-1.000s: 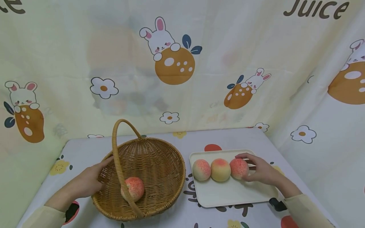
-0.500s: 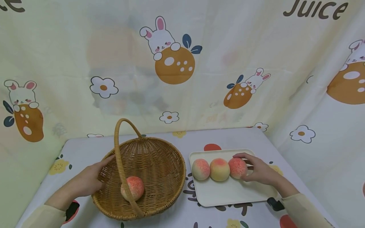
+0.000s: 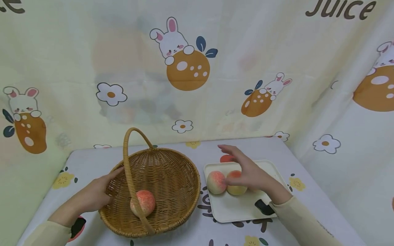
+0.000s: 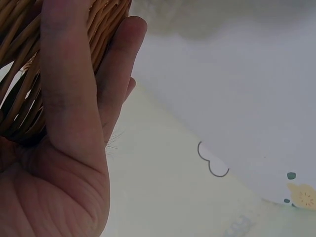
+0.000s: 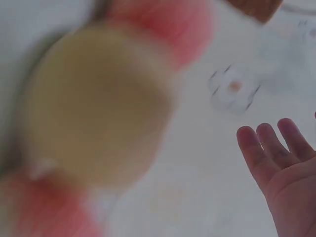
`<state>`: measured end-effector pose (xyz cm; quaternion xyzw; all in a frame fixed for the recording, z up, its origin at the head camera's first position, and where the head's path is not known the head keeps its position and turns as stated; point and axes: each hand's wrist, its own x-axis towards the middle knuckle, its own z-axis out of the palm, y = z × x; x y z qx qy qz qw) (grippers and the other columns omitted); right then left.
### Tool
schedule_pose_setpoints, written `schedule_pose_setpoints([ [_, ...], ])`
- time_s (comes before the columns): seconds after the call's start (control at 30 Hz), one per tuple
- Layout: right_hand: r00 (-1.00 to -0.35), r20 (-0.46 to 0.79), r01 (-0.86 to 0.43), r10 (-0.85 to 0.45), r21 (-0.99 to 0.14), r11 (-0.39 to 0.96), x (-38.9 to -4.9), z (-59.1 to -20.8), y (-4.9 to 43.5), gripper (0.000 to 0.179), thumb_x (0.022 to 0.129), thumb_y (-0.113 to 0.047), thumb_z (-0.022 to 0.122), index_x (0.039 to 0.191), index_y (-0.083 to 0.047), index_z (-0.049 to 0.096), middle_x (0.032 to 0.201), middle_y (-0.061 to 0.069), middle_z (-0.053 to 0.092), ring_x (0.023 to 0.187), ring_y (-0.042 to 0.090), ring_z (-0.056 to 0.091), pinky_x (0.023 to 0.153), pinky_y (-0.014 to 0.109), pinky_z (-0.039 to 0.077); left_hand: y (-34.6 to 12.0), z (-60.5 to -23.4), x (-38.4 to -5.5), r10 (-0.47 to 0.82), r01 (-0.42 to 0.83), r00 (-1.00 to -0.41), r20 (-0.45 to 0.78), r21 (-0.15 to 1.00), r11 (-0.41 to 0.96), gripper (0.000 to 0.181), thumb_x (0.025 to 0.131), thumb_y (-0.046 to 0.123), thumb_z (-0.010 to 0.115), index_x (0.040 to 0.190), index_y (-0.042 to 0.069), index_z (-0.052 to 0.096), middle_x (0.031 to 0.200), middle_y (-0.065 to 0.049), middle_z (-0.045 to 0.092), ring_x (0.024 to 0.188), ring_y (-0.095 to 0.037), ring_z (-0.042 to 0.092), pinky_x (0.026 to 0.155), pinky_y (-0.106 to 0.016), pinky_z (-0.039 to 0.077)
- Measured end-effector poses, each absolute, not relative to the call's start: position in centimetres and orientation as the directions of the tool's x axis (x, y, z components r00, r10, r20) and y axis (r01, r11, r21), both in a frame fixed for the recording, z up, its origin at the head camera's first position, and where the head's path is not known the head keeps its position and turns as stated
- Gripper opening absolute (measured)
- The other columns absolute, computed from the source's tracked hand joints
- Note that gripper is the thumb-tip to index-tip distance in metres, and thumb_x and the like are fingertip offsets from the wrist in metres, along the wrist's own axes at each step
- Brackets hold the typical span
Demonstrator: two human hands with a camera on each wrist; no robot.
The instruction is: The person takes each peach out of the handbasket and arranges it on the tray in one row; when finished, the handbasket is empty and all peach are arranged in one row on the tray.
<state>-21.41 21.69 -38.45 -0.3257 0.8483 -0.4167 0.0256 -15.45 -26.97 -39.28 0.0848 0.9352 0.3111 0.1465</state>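
Note:
My left hand grips the left rim of a wicker basket with an arched handle. In the left wrist view the fingers lie along the outside of the weave. One pink peach lies inside the basket, partly behind the handle. My right hand hovers over a cream tray, fingers spread and holding nothing. On the tray are a pink-and-pale peach and a yellowish peach, which the hand partly covers. A third peach is mostly hidden under the hand. The right wrist view shows the yellowish peach blurred and close.
A patterned cloth covers the table. Behind it hangs a printed curtain with rabbits and flowers. The basket and the tray stand side by side with a narrow gap between them.
My right hand has let go of the tray's rightmost peach and moved left, above the row of peaches. The left hand and basket stay in place.

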Motion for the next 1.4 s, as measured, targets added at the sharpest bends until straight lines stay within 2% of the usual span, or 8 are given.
schedule_pose_setpoints([
  [0.2, -0.685, 0.281, -0.577, -0.672, -0.772, 0.266, -20.7, -36.8, 14.6, 0.101, 0.077, -0.021, 0.089, 0.159, -0.025, 0.029, 0.158, -0.003, 0.034, 0.144, 0.023, 0.034, 0.111, 0.046, 0.036, -26.9, -39.3, -15.5, 0.257, 0.078, -0.943, -0.209, 0.615, 0.785, 0.102, 0.069, -0.011, 0.068, 0.16, 0.005, 0.027, 0.149, -0.037, 0.038, 0.116, -0.041, 0.053, 0.073, -0.042, 0.048],
  [0.33, -0.614, 0.301, -0.618, -0.729, -0.759, 0.207, -20.4, -37.1, 10.7, 0.102, 0.078, -0.024, 0.088, 0.159, -0.024, 0.026, 0.159, -0.006, 0.031, 0.144, 0.02, 0.033, 0.11, 0.046, 0.037, -27.0, -39.5, -15.6, 0.253, 0.068, -0.943, -0.217, 0.619, 0.782, 0.102, 0.069, -0.012, 0.068, 0.161, 0.006, 0.026, 0.151, -0.037, 0.036, 0.117, -0.041, 0.053, 0.072, -0.04, 0.048],
  [0.63, -0.54, 0.186, -0.669, -0.821, -0.687, 0.285, -19.2, -38.4, 5.2, 0.105, 0.08, -0.041, 0.085, 0.161, -0.031, 0.018, 0.162, -0.005, 0.023, 0.146, 0.014, 0.027, 0.112, 0.044, 0.033, -27.0, -39.7, -15.4, 0.247, 0.063, -0.943, -0.224, 0.608, 0.792, 0.102, 0.068, -0.013, 0.066, 0.16, 0.006, 0.027, 0.149, -0.038, 0.037, 0.122, -0.048, 0.052, 0.076, -0.044, 0.05],
  [0.9, -0.439, 0.079, -0.738, -0.895, -0.599, 0.309, -18.8, -39.2, 3.1, 0.103, 0.084, -0.049, 0.078, 0.162, -0.022, 0.017, 0.163, -0.002, 0.021, 0.146, 0.011, 0.026, 0.113, 0.033, 0.031, -26.9, -39.6, -15.4, 0.251, 0.065, -0.944, -0.214, 0.624, 0.779, 0.101, 0.068, -0.014, 0.067, 0.16, 0.006, 0.028, 0.149, -0.037, 0.038, 0.119, -0.046, 0.054, 0.073, -0.042, 0.051],
  [1.13, -0.37, -0.119, -0.779, -0.921, -0.501, 0.378, -18.6, -39.8, 2.4, 0.104, 0.087, -0.051, 0.074, 0.164, -0.018, 0.013, 0.167, -0.001, 0.017, 0.149, 0.009, 0.016, 0.116, 0.029, 0.021, -26.8, -39.5, -15.4, 0.252, 0.073, -0.946, -0.205, 0.621, 0.78, 0.101, 0.068, -0.013, 0.067, 0.16, 0.006, 0.029, 0.15, -0.036, 0.038, 0.123, -0.047, 0.051, 0.077, -0.045, 0.052],
  [1.2, -0.36, -0.164, -0.778, -0.919, -0.49, 0.392, -18.5, -39.9, 2.3, 0.101, 0.088, -0.05, 0.073, 0.164, -0.021, 0.014, 0.166, -0.003, 0.019, 0.148, 0.01, 0.02, 0.115, 0.029, 0.024, -26.8, -39.5, -15.4, 0.253, 0.075, -0.946, -0.201, 0.625, 0.777, 0.101, 0.068, -0.013, 0.067, 0.159, 0.005, 0.029, 0.151, -0.036, 0.037, 0.122, -0.047, 0.051, 0.076, -0.044, 0.052],
  [1.27, -0.36, -0.183, -0.78, -0.915, -0.479, 0.403, -18.4, -40.0, 2.2, 0.095, 0.09, -0.049, 0.072, 0.164, -0.025, 0.017, 0.162, -0.006, 0.026, 0.143, 0.009, 0.032, 0.111, 0.027, 0.031, -26.7, -39.5, -15.4, 0.252, 0.077, -0.947, -0.198, 0.623, 0.778, 0.1, 0.068, -0.013, 0.067, 0.159, 0.005, 0.03, 0.151, -0.036, 0.037, 0.123, -0.047, 0.051, 0.075, -0.043, 0.052],
  [1.4, -0.384, -0.183, -0.786, -0.905, -0.449, 0.424, -18.1, -39.9, 2.1, 0.085, 0.09, -0.047, 0.073, 0.161, -0.032, 0.029, 0.147, -0.008, 0.038, 0.121, 0.005, 0.05, 0.095, 0.022, 0.042, -26.7, -39.5, -15.3, 0.248, 0.076, -0.949, -0.197, 0.619, 0.782, 0.101, 0.068, -0.012, 0.068, 0.159, 0.006, 0.03, 0.151, -0.036, 0.037, 0.125, -0.049, 0.049, 0.075, -0.042, 0.052],
])
